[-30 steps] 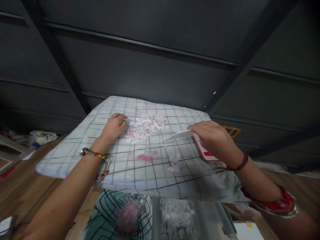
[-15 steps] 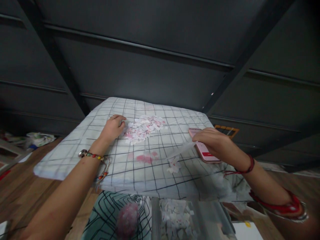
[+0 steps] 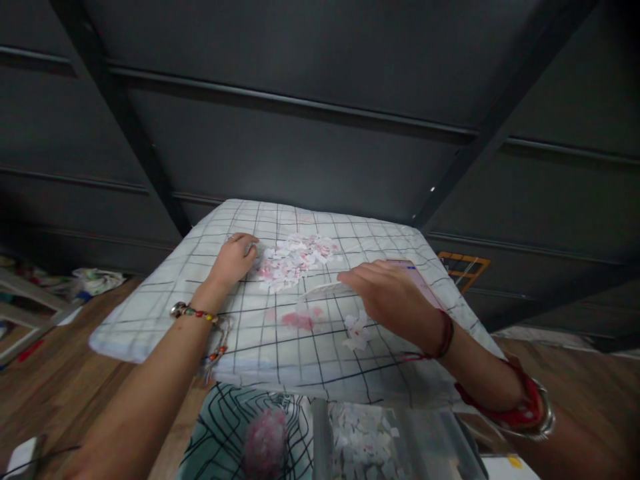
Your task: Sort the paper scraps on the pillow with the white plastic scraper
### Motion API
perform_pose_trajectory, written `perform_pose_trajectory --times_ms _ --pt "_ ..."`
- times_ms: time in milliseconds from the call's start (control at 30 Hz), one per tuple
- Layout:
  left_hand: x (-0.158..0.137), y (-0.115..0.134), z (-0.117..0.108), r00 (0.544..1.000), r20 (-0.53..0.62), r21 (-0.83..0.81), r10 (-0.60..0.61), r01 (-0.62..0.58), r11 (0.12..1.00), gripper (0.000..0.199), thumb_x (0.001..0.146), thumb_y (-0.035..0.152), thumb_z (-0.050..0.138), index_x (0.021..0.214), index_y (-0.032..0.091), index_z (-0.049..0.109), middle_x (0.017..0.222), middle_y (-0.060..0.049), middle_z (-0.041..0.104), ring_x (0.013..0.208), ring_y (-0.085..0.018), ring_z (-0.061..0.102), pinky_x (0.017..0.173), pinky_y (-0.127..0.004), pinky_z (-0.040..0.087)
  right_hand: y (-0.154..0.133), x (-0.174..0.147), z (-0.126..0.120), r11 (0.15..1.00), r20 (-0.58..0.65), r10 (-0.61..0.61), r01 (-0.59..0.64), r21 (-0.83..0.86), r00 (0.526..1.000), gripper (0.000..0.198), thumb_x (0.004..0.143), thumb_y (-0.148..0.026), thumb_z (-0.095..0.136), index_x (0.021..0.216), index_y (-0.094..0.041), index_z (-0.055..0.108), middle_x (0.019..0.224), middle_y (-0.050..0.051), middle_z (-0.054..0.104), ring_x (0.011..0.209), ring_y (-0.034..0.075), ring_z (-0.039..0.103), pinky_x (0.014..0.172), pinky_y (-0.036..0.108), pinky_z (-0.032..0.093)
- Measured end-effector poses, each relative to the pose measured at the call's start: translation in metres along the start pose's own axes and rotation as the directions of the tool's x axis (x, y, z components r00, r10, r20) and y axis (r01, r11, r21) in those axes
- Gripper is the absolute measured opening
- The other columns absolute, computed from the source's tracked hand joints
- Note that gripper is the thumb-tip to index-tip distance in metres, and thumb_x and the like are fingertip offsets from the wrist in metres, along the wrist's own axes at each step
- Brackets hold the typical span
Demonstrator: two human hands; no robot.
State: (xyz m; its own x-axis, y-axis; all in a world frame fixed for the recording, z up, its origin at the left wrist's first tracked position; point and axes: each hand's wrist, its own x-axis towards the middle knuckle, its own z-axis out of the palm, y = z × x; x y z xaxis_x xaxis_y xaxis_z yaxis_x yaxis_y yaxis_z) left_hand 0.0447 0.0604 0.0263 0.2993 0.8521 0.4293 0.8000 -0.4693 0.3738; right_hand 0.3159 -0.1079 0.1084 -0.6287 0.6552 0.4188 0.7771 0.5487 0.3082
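My left hand [image 3: 233,261] rests on the checked cloth [image 3: 165,303] at the left edge of a pile of small white and pink paper pieces [image 3: 290,259]. Its thumb and fingers are apart and nothing shows between them. My right hand [image 3: 387,293] pinches one end of a thin, whitish translucent strip [image 3: 325,289], whose far end points left in front of the pile. Under that hand lies a pink phone [image 3: 425,283], partly covered. A smaller cluster of white pieces [image 3: 356,329] sits just below the right hand, and a pink stain [image 3: 299,319] marks the cloth.
At the near edge stand a clear plastic box [image 3: 320,433] with many paper pieces [image 3: 361,433] and a pink bundle [image 3: 265,440] on green patterned fabric [image 3: 205,427]. Dark panels [image 3: 300,153] rise behind the cloth-covered surface. An orange-framed object [image 3: 465,270] is at the right.
My right hand has moved left with the strip, away from the phone and toward the pile. My left hand stays beside the pile. The whole view has shifted slightly.
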Motion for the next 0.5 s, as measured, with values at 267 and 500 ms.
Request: perform_pose_trajectory --times_ms 267,500 --pt "-0.001 0.001 0.000 1.000 -0.006 0.021 -0.004 0.004 1.000 0.040 0.079 0.022 0.037 0.105 0.010 0.065 0.110 -0.014 0.064 0.107 -0.026 0.058 0.100 -0.041 0.044 -0.002 0.004 -0.008 0.997 -0.053 0.015 -0.011 0.071 0.998 0.036 0.079 0.005 0.038 0.089 -0.017 0.065 0.074 0.003 0.067 0.068 0.015 0.054 0.070 0.028 0.037" --pt "-0.004 -0.006 0.005 0.985 -0.049 0.108 -0.164 0.169 0.980 0.039 0.084 0.021 0.037 0.111 0.009 0.062 0.112 -0.015 0.063 0.112 -0.026 0.055 0.103 -0.038 0.042 0.008 0.028 0.027 0.998 -0.203 -0.015 0.026 0.052 0.979 0.034 0.084 0.002 0.037 0.092 -0.015 0.066 0.078 0.004 0.069 0.072 0.016 0.056 0.070 0.029 0.037"
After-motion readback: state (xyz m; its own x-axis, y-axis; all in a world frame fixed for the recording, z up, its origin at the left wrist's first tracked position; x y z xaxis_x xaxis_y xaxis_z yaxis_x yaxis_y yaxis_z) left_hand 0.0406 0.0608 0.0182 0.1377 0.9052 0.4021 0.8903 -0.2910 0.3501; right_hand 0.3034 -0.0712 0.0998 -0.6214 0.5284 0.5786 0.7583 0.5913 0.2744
